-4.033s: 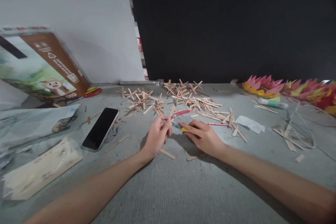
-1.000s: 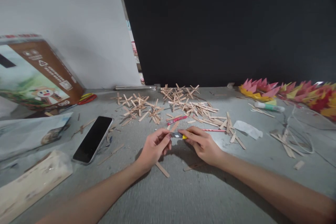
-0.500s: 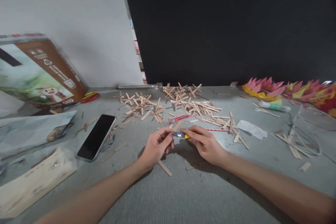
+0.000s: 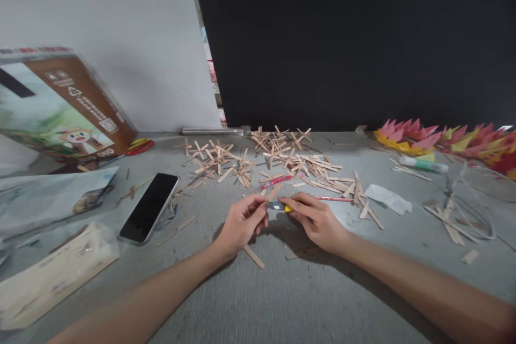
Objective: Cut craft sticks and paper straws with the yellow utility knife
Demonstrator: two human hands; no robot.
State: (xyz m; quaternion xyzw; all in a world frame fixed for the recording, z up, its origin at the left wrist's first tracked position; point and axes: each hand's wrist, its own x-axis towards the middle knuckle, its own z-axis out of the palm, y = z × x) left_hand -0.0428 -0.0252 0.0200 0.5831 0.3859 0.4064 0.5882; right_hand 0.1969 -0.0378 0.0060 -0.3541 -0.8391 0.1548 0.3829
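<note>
1. Right of the phone (image 4: pixel 150 208), the left hand (image 4: pixel 243 220), nearly closed, pinches a wooden stick (image 4: pixel 274 192).
2. Farther from the phone, the right hand (image 4: pixel 315 217) curls around a yellow cutter (image 4: pixel 287 208), blade (image 4: pixel 276 205) beside the stick.

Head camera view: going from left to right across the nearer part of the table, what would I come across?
A pale wrapped package, a dark-screened phone, the left hand, a metal blade, the right hand, a white paper scrap, a small tan chip.
</note>
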